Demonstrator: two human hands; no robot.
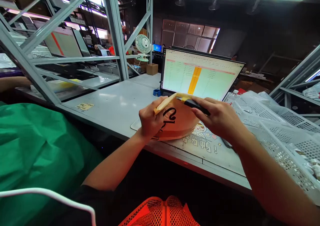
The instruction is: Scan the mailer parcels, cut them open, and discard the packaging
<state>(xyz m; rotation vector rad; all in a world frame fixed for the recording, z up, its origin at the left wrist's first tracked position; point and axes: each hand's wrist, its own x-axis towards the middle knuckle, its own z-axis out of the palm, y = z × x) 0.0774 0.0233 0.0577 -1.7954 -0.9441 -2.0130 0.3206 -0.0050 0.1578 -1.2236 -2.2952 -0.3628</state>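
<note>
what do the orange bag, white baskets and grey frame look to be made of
Orange bag: probably plastic film, smooth with faint sheen; coated paper is possible. White baskets: likely moulded plastic, matte, with regular perforations. Grey frame: seemingly painted metal, glossy, with highlights along its bars.

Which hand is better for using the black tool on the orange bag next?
Probably the right hand: it grips the black tool, whose tip is at the top of the orange bag. The left hand is holding the bag.
</note>
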